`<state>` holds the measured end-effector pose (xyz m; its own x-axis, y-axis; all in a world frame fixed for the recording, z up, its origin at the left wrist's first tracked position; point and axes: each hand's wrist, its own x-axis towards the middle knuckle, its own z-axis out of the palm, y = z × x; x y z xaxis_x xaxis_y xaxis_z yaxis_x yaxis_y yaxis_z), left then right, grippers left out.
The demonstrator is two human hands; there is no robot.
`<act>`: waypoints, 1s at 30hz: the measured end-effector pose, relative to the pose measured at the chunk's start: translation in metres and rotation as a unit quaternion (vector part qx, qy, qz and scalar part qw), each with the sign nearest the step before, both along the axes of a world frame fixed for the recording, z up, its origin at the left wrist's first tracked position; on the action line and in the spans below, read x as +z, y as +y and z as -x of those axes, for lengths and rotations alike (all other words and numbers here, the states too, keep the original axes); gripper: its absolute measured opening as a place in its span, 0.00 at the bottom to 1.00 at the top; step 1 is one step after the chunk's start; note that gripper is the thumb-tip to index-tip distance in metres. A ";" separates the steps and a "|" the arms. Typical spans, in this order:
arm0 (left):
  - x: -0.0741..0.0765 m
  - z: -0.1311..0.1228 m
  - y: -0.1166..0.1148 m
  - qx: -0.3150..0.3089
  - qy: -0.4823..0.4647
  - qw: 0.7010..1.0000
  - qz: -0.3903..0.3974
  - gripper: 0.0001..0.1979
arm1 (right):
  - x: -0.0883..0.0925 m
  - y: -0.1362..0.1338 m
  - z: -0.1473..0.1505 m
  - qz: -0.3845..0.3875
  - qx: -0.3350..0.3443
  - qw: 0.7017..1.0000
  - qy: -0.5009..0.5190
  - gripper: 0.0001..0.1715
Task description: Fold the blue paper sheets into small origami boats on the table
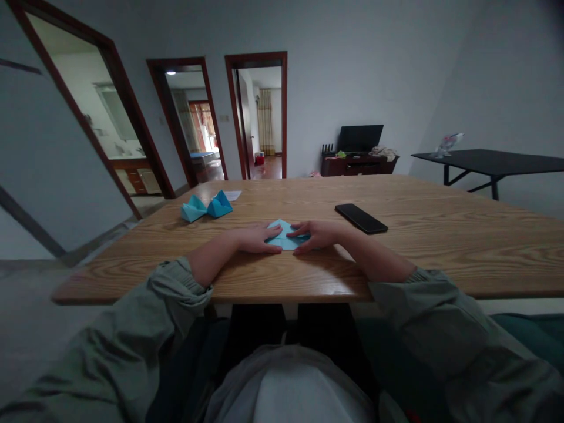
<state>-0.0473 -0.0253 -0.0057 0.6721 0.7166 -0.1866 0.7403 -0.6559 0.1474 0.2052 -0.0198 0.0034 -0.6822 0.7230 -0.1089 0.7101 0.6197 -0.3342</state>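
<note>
Two hands (256,238), folded blue paper (287,243) beneath

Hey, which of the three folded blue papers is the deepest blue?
The right paper of the pair at left, by the white slip; its left neighbour and the folded paper under the left hand and right hand are paler.

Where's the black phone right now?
In the head view, the black phone lies on the wooden table, right of centre, just beyond and to the right of the right hand.
</note>
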 end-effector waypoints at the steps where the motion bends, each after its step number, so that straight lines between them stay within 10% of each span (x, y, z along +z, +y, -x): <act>1: 0.002 0.003 -0.003 0.004 0.004 1.000 0.013 0.46 | 0.001 0.000 -0.001 0.005 -0.003 1.000 -0.003 0.44; 17: 0.008 0.020 -0.001 -0.007 -0.088 0.995 0.047 0.28 | 0.000 0.010 -0.016 0.055 -0.004 0.998 0.034 0.29; 30: 0.005 0.022 0.007 0.087 -0.156 0.982 -0.066 0.21 | 0.002 -0.002 -0.002 -0.085 -0.120 0.989 -0.013 0.23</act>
